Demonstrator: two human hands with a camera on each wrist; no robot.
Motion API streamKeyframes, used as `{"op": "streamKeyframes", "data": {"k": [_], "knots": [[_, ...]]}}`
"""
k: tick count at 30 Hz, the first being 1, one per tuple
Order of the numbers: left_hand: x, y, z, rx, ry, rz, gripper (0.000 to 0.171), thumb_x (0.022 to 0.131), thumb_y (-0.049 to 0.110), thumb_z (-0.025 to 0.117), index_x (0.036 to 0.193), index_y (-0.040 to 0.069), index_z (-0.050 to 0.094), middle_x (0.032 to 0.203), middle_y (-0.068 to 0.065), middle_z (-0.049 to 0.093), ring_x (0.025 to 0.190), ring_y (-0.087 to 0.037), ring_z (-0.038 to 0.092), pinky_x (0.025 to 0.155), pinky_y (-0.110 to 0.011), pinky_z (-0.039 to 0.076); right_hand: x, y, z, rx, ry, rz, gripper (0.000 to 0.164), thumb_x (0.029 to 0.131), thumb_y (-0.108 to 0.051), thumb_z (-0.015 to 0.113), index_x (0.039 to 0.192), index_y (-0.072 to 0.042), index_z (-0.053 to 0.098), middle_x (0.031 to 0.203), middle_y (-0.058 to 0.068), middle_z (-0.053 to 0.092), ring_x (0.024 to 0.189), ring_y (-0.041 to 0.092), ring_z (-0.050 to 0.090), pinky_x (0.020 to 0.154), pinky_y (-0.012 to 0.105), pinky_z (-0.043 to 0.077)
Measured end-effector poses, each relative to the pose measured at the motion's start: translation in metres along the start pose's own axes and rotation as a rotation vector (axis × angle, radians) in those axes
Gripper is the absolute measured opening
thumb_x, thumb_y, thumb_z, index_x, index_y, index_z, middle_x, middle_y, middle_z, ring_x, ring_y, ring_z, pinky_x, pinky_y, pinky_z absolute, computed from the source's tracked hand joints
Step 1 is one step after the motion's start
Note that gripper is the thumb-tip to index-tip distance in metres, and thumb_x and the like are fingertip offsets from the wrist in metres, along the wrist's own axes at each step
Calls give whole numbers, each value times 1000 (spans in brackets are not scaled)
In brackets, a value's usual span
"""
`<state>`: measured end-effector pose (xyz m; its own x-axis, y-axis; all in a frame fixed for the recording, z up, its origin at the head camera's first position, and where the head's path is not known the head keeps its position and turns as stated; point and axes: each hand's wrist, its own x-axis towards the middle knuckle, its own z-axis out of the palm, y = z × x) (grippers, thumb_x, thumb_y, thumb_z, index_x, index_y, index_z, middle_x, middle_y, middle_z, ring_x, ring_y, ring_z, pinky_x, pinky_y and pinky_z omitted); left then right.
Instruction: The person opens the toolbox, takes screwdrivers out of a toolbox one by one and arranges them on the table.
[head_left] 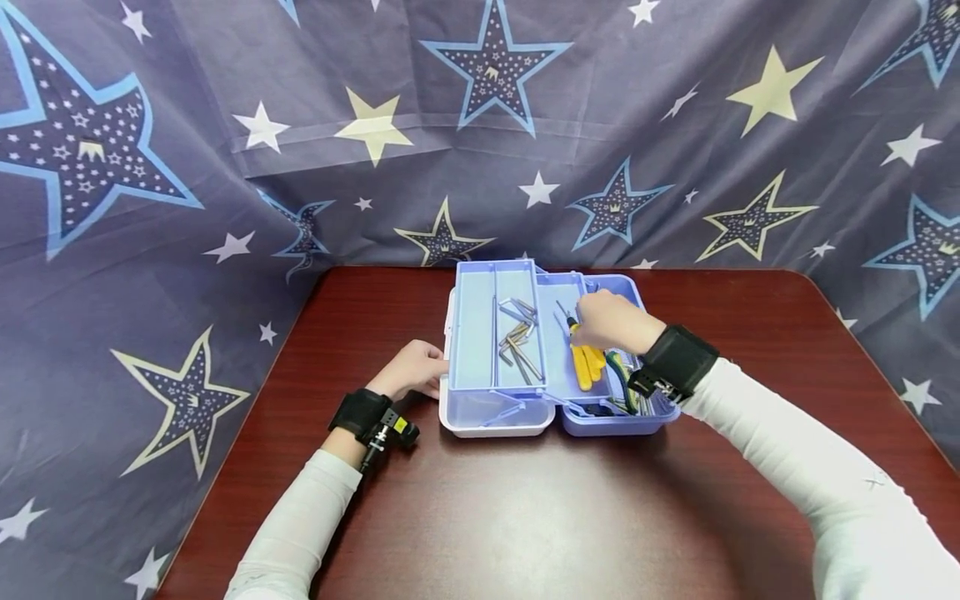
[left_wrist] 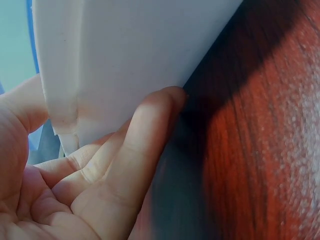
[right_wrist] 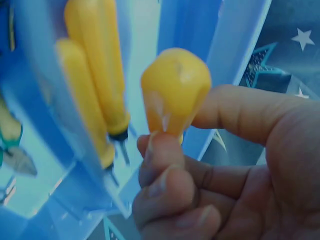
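My left hand [head_left: 412, 367] holds the edge of the white lid [left_wrist: 135, 55] of an unfolded blue toolbox [head_left: 618, 427], thumb on one side and fingers underneath. In the right wrist view, my right hand [right_wrist: 195, 175] pinches a yellow-handled screwdriver [right_wrist: 175, 80] between thumb and fingers; its shaft is mostly hidden. In the head view this hand hovers over the middle tray [head_left: 558, 294]. Beside it in that tray lie yellow-handled screwdrivers [head_left: 582, 368]. Several L-shaped hex keys [head_left: 517, 342] rest in the raised left tray [head_left: 474, 333].
Green-handled pliers [head_left: 621, 379] and other metal tools lie in the toolbox's deep right part. The toolbox stands on a reddish-brown table [head_left: 487, 508]. A star-patterned cloth [head_left: 300, 75] hangs behind the table and at both sides.
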<state>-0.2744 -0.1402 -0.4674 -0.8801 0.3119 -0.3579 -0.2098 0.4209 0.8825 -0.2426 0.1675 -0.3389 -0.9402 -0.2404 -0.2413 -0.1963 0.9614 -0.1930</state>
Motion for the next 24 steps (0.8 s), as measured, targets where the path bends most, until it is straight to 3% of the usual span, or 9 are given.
{"op": "streamKeyframes", "data": {"k": [3, 14, 18, 24], "knots": [[0, 0, 0, -12, -11, 4, 20, 84, 13, 64, 85, -7, 62, 68, -10, 66, 59, -20, 67, 59, -39, 59, -7, 13, -5, 29, -3, 22, 23, 83, -22, 67, 73, -2, 61, 59, 5, 48, 51, 19, 51, 45, 24, 38], [0, 0, -1, 10, -23, 3, 23, 86, 15, 63, 87, -8, 62, 66, -9, 66, 58, -18, 66, 60, -40, 59, -40, 77, -16, 57, 38, 99, 32, 81, -20, 61, 53, -6, 57, 48, 0, 45, 43, 16, 44, 43, 24, 30], [0, 0, -1, 8, -19, -2, 21, 86, 13, 61, 86, -7, 62, 67, -9, 66, 57, -17, 65, 60, -39, 59, -50, 106, -12, 73, 37, 106, 31, 79, -18, 60, 50, -7, 57, 46, -2, 42, 42, 14, 41, 43, 25, 29], [-1, 1, 0, 13, -23, 6, 21, 86, 14, 61, 86, -7, 62, 68, -9, 66, 58, -18, 66, 60, -39, 59, -63, 137, 2, 118, -35, 151, 31, 81, -16, 59, 51, -7, 58, 45, -2, 41, 41, 14, 43, 43, 25, 32]]}}
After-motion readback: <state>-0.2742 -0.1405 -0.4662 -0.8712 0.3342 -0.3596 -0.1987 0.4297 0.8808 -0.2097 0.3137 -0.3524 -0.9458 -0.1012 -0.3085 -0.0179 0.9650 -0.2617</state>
